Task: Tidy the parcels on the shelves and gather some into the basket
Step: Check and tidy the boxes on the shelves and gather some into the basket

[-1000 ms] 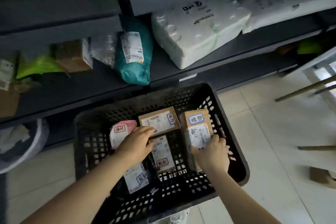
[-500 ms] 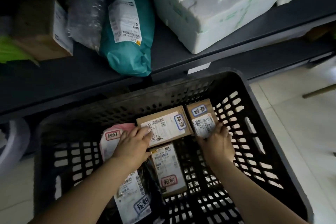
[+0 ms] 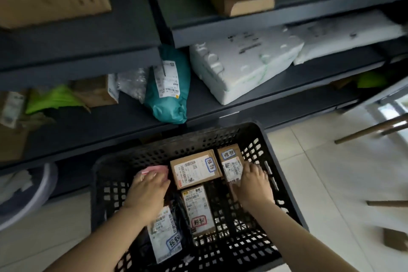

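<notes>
A black slotted basket (image 3: pixel 284 185) stands on the floor before the shelves. In it lie a pink parcel (image 3: pixel 155 169), a brown box (image 3: pixel 195 169) with a white label, a small brown box (image 3: pixel 229 158) at the right, another labelled box (image 3: pixel 198 212) nearer me, and a black bag (image 3: pixel 164 232) with a white label. My left hand (image 3: pixel 148 190) lies on the pink parcel and hides most of it. My right hand (image 3: pixel 251 183) holds the near end of the small brown box, thumb along its left side.
The dark shelf (image 3: pixel 110 121) above the basket carries a teal bag (image 3: pixel 170 93), a white foam box (image 3: pixel 240 66), a clear bag, a brown box and a green bag (image 3: pixel 55 99). Cardboard boxes sit on the higher shelf. Pale floor tiles and wooden legs (image 3: pixel 371 128) lie to the right.
My left hand has slid left, off the centre brown box and onto the pink parcel. My right hand stays on the small box. The camera has tilted up, showing more shelves.
</notes>
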Motion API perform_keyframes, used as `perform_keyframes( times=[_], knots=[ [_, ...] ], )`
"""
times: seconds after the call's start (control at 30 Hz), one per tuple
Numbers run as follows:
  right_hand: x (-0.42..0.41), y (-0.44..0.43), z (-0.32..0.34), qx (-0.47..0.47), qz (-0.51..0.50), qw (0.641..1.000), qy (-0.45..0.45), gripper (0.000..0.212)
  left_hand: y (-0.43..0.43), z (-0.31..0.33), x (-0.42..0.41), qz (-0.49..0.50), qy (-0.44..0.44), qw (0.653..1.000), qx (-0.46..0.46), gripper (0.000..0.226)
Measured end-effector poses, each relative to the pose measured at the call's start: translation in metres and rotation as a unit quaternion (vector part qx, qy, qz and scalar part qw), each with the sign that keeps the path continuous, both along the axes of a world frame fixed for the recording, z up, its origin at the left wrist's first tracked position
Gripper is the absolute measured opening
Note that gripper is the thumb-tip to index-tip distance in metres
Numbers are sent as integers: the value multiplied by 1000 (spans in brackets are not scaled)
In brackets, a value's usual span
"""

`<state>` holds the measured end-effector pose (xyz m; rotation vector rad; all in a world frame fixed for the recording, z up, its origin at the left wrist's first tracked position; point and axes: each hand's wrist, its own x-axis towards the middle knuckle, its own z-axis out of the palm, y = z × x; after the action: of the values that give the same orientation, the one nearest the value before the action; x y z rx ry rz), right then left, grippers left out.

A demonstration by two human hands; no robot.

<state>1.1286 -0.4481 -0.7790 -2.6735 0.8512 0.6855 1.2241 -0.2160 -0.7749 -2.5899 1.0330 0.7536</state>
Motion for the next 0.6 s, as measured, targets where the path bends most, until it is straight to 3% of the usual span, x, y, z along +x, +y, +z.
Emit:
perform_keyframes(
  times=[0.3,0.6],
  knots=[
    [0,59,196,20,136,989,-57,71,91,205,-5,39,-116,990,-70,50],
    [26,119,374,-66,338,921,-181,67,176,362,-61,173,-233,952,-102,47]
  ],
)
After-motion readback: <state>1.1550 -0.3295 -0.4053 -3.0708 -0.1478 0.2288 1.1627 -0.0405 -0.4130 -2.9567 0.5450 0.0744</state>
